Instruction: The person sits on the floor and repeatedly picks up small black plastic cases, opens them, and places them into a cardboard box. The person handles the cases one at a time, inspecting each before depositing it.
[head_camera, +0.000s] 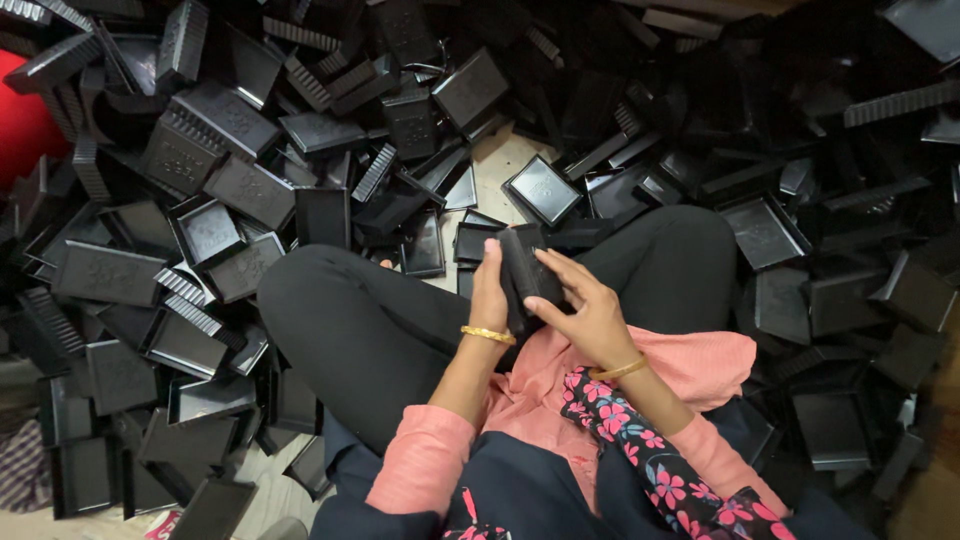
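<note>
Heap of black plastic trays (215, 130): shallow, rectangular, some with ribbed edges; spread ahead of and to both sides of the hands, tumbled at all angles, covering most of the floor.
Crossed legs in black trousers (370, 330): directly beneath the hands.
Pink garment (700, 365): in the lap, under and behind the right hand.
Black tray (528, 272): held upright between both hands above the lap.
Right hand (585, 310): fingers extended over the tray's face, thumb beneath, gripping it.
Left hand (488, 290): curled around the tray's left edge, closed on it.
Gold bangles (487, 335): one on each wrist.
</note>
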